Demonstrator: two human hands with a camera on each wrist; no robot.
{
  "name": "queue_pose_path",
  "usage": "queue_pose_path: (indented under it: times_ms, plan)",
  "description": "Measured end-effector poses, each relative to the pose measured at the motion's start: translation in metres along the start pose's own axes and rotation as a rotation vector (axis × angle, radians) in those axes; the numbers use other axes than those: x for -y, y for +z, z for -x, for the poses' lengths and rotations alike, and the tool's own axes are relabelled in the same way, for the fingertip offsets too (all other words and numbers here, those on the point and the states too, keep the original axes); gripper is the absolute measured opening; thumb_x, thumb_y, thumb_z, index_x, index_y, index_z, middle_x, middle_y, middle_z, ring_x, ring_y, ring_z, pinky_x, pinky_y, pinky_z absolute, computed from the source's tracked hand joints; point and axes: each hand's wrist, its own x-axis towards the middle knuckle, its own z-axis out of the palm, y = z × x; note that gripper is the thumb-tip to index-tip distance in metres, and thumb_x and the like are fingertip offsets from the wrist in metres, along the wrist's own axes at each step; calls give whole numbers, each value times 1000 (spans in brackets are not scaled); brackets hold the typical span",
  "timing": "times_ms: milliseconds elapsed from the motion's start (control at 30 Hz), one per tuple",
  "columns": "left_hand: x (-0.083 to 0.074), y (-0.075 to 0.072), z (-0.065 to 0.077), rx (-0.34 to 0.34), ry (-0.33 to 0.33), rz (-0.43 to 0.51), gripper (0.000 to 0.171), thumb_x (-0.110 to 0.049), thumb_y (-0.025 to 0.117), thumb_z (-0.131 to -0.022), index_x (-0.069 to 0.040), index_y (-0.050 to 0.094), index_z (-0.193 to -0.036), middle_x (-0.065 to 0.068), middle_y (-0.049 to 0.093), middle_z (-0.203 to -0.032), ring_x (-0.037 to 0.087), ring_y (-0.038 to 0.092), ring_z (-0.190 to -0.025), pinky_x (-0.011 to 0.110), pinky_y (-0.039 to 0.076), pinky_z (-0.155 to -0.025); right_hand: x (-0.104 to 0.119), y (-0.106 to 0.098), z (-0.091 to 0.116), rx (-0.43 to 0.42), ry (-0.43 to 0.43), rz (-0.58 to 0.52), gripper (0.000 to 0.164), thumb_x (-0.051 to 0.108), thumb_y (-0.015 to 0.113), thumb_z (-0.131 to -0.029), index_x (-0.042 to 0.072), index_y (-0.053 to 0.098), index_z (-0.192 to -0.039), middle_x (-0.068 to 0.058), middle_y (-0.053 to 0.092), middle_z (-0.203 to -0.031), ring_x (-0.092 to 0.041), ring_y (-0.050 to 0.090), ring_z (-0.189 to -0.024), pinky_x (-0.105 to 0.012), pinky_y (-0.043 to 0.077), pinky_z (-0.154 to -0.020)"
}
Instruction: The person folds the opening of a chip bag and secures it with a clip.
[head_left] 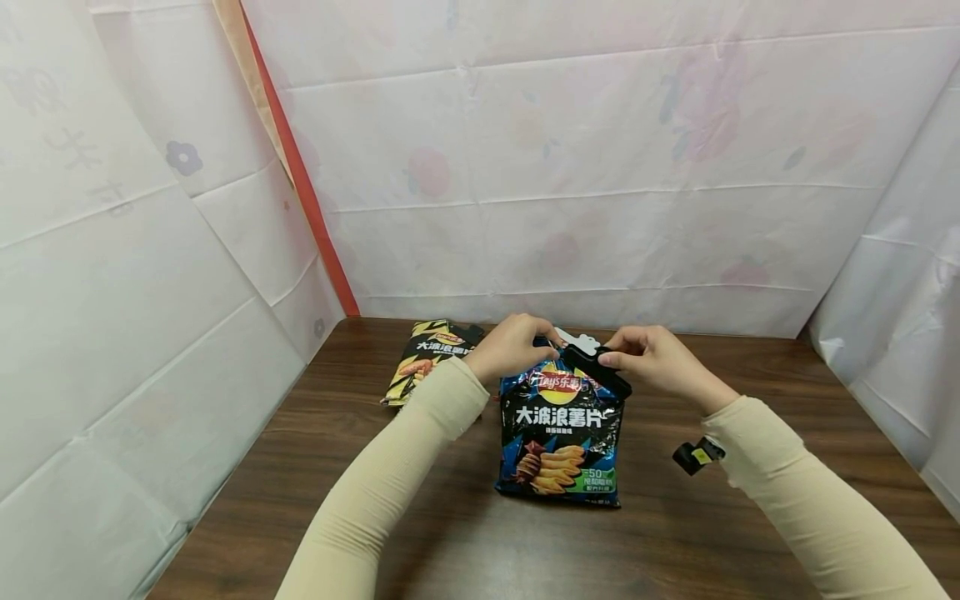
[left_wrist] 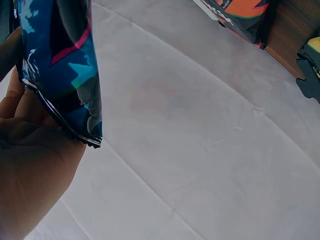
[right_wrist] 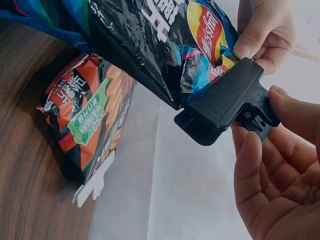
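A black and blue bag of potato chips (head_left: pixel 558 417) stands upright on the table in the head view, its top folded down. My left hand (head_left: pixel 516 346) pinches the bag's top edge near the left corner. With thumb and fingers, my right hand (head_left: pixel 660 362) grips the handles of a black bag clip (right_wrist: pixel 225 102). The clip's long jaws lie across the folded top at the right corner. In the left wrist view, the bag's crimped edge (left_wrist: pixel 60 120) rests against the left fingers.
Left of my left hand lies a yellow and black chip bag (head_left: pixel 423 358), with a black clip at its top. An orange chip bag (right_wrist: pixel 90 107) with a white clip (right_wrist: pixel 95 182) stands behind the blue one. Pale printed sheets (head_left: pixel 600 167) wall in the wooden table (head_left: pixel 300 500).
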Motion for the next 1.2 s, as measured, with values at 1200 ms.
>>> queue_pose_path:
  times_ms: [1200]
  plan:
    - [0,-1,-1,6,31,8,22,-23,63,-97,-11,73,-113,2,73,-101,10,40,-49,25,39,-58,-8,5,-3,81,51,-38,32,26,63,-97,1,68,-117,-12,73,-99,-22,70,-83,-30,55,-71]
